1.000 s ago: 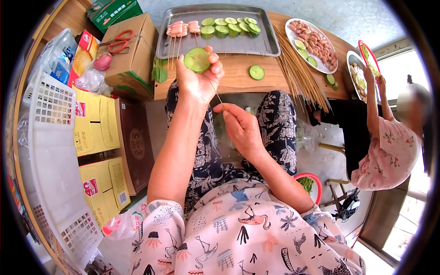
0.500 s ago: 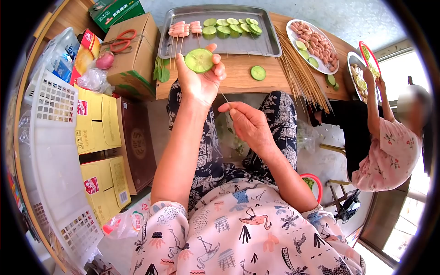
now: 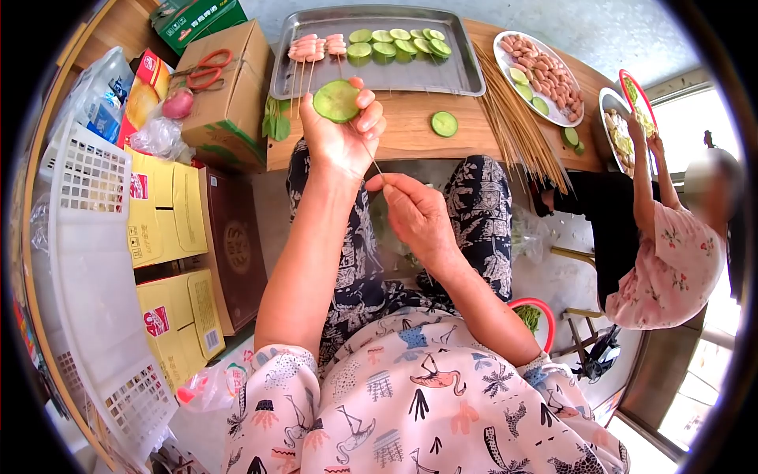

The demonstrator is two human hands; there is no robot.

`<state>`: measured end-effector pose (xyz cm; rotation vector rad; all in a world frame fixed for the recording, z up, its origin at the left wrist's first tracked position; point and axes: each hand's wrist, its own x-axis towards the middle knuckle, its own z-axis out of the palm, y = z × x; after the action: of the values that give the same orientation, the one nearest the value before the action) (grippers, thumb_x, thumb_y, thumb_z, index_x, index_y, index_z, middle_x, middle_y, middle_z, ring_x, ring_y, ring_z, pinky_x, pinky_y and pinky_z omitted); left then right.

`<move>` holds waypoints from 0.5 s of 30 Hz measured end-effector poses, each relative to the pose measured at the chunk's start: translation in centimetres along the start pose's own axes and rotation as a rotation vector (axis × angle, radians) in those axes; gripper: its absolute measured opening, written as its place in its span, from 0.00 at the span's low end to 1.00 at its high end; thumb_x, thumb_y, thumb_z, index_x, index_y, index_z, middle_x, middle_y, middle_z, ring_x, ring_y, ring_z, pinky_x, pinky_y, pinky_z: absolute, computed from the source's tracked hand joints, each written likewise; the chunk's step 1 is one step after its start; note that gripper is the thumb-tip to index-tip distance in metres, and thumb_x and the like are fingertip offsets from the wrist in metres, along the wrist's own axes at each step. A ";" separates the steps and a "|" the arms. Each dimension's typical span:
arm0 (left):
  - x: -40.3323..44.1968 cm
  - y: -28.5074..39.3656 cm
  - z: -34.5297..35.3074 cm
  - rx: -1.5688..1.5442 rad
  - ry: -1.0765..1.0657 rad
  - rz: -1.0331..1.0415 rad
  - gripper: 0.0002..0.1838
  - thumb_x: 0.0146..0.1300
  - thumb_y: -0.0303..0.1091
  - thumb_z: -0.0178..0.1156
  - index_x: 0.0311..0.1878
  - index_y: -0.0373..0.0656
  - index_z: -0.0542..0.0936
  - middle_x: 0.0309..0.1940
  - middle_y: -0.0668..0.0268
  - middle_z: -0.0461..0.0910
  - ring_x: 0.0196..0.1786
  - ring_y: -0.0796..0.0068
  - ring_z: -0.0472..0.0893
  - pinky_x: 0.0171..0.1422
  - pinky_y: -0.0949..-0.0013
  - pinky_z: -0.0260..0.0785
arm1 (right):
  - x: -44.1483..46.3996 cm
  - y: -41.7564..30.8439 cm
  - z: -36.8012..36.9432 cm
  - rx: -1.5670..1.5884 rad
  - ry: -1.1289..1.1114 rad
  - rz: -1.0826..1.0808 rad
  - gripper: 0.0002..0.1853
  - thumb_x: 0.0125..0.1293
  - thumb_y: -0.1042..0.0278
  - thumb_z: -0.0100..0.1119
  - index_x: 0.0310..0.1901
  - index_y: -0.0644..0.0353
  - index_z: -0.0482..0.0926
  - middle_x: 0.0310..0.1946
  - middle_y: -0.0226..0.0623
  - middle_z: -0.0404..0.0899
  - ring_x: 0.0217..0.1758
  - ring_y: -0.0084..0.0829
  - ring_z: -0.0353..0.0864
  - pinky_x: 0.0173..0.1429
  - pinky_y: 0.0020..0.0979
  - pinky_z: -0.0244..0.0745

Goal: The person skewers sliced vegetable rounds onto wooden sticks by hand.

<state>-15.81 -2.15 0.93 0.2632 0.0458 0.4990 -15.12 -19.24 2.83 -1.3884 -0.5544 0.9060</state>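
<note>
A round green slice (image 3: 336, 101) rests in my left hand (image 3: 341, 142), its fingers curled round the edge, above the table's front edge. My right hand (image 3: 418, 217) pinches a thin skewer (image 3: 377, 166) that runs up toward the slice; where its tip meets the slice is hidden. Beyond, the metal tray (image 3: 379, 83) holds skewered pink pieces (image 3: 306, 49) at the left and several green slices (image 3: 384, 50). Another slice (image 3: 444, 124) lies alone on the wooden table (image 3: 474, 142). A bundle of bare skewers (image 3: 517, 118) lies to its right.
An oval plate (image 3: 499, 51) of pink pieces and green slices stands at the back right. A co-worker (image 3: 671, 253) sits at the far right, hands raised over a bowl. Cardboard boxes (image 3: 225, 87), red-handled scissors (image 3: 210, 69) and a white basket (image 3: 91, 237) are on the left.
The slice has tilted a little and shifted slightly left with my left hand. My right hand has moved slightly left and the fingers have shifted on the skewer.
</note>
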 end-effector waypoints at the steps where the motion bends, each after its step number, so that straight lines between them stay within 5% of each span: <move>1: 0.0 0.0 0.0 -0.025 -0.015 -0.011 0.31 0.68 0.57 0.29 0.43 0.37 0.70 0.27 0.64 0.65 0.22 0.74 0.61 0.23 0.72 0.54 | 0.0 -0.1 0.1 -0.004 0.010 0.004 0.10 0.72 0.71 0.46 0.42 0.63 0.79 0.16 0.15 0.58 0.18 0.09 0.53 0.21 0.18 0.48; 8: -0.1 0.2 0.1 -0.068 -0.043 -0.056 0.33 0.68 0.60 0.31 0.42 0.38 0.73 0.26 0.63 0.69 0.21 0.72 0.64 0.23 0.70 0.55 | 0.1 -0.3 0.0 0.086 -0.046 0.059 0.11 0.73 0.71 0.45 0.43 0.65 0.78 0.15 0.15 0.57 0.16 0.10 0.54 0.19 0.17 0.48; 11: -0.6 0.1 0.8 -0.049 -0.052 -0.009 0.41 0.65 0.71 0.32 0.49 0.37 0.74 0.33 0.61 0.75 0.30 0.66 0.72 0.34 0.65 0.65 | 0.8 -1.5 -2.3 0.508 -0.249 0.266 0.14 0.74 0.68 0.40 0.46 0.66 0.76 0.10 0.19 0.56 0.11 0.13 0.50 0.17 0.20 0.47; 14: -0.9 -0.7 1.6 0.039 0.089 0.006 0.45 0.66 0.71 0.29 0.57 0.33 0.71 0.41 0.58 0.76 0.36 0.63 0.71 0.42 0.63 0.66 | 0.6 -0.4 -3.7 1.042 -0.355 0.291 0.13 0.76 0.67 0.37 0.48 0.64 0.73 0.08 0.19 0.55 0.08 0.16 0.48 0.20 0.21 0.50; 15: -0.8 -0.9 0.7 0.048 0.029 -0.011 0.40 0.68 0.67 0.33 0.55 0.36 0.72 0.45 0.57 0.77 0.41 0.62 0.74 0.48 0.60 0.67 | 0.6 0.1 -3.9 1.033 -0.359 0.296 0.13 0.76 0.67 0.37 0.48 0.64 0.73 0.08 0.19 0.55 0.08 0.16 0.48 0.20 0.21 0.50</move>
<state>-16.01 -3.43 1.40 0.3020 0.0878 0.4911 -11.69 -21.08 2.11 -0.3650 -0.0757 1.4204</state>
